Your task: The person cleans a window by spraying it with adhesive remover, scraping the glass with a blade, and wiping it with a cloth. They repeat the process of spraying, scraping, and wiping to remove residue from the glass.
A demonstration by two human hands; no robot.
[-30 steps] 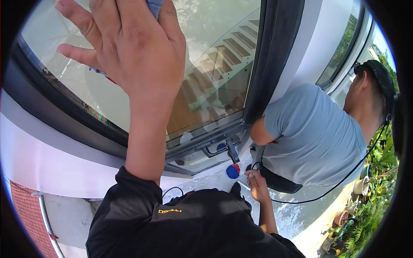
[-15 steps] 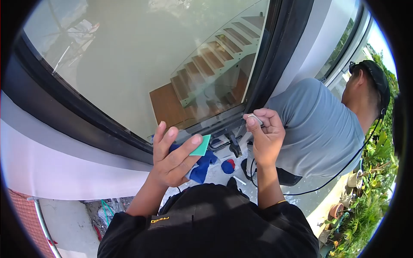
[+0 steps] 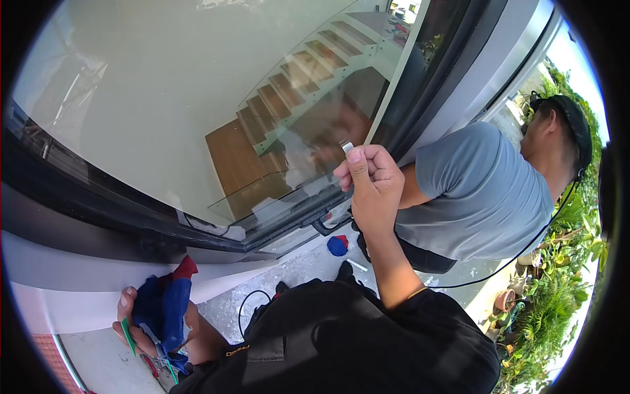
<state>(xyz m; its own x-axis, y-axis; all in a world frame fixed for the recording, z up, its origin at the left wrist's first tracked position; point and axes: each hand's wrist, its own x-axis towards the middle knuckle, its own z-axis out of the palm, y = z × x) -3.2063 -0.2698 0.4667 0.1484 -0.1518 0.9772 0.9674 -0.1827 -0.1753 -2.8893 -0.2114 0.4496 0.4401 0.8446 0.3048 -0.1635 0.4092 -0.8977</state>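
My right hand (image 3: 378, 190) is raised in front of the window glass (image 3: 157, 125), pinching a small flat silver blade (image 3: 347, 147) between thumb and fingers. The blade's tip overlaps the pane near its lower right corner. Down at the lower left, my left hand (image 3: 126, 307) is closed around a bunched blue cloth (image 3: 173, 315) with a red end. A thin green plastic card (image 3: 128, 333) sticks out between the fingers of that same hand. Cloth hides much of the left palm. The dark window frame (image 3: 262, 244) runs between my two hands.
A person in a grey shirt (image 3: 479, 190) and dark cap crouches close on my right, a black cable (image 3: 485, 281) hanging down. A blue and red bundle (image 3: 337, 245) and a white stick (image 3: 357, 265) lie on the floor. Potted plants (image 3: 558, 289) line the far right.
My left hand has dropped to the lower left and now has the blue cloth along with the green card. My right hand has moved up and left, over the glass.
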